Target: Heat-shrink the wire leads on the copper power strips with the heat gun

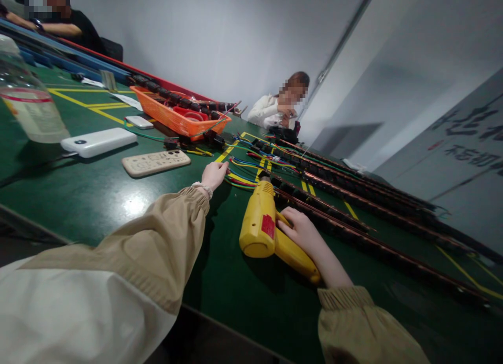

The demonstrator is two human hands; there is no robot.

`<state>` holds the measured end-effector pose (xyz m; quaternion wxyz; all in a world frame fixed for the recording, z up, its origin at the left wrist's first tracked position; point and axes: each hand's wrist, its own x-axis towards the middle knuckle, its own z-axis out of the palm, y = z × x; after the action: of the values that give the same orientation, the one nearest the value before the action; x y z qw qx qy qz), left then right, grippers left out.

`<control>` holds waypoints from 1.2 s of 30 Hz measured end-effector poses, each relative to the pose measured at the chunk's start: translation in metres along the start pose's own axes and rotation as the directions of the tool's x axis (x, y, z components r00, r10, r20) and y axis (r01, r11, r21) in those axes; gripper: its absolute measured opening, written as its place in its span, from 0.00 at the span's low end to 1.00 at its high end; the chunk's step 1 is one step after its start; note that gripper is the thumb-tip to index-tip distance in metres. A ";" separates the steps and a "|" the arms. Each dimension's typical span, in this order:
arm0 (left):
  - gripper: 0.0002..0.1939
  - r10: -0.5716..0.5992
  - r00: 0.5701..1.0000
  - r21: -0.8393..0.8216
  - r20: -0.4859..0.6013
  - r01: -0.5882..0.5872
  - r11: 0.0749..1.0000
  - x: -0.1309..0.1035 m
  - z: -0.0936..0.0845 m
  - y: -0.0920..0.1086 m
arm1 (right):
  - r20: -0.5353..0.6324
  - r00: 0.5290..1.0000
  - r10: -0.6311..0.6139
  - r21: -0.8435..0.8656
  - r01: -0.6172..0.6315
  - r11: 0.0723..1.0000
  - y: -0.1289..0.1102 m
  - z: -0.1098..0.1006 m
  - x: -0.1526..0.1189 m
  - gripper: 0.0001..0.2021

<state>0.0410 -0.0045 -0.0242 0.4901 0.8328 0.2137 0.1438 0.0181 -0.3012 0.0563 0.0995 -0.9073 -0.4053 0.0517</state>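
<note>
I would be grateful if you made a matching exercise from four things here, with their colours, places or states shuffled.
1. Heat gun
2. Phone
3. Basket
4. Bottle

A. Orange, with dark parts inside
B. At the picture's left edge
C. Yellow, with the right hand at its grip
D. Beige, lying flat

Pairs: 1-C, 2-D, 3-A, 4-B

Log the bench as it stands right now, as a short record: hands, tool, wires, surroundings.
left hand: fingertips at the coloured wires, grip unclear
right hand: around the handle of the yellow heat gun
heat gun nozzle: towards the wires
left side: beige phone, white power bank, bottle
beyond left hand: orange basket
right side: long strips
</note>
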 end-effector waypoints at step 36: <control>0.24 0.020 0.998 0.092 0.062 -0.026 0.995 0.008 0.000 -0.002 | 0.033 0.996 -0.084 -0.018 0.084 0.996 -0.058 0.023 0.055 0.11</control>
<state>0.0474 0.0001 -0.0257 0.4556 0.8609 0.1955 0.1141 0.0083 -0.2191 0.0456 0.0864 -0.8894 -0.4450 0.0582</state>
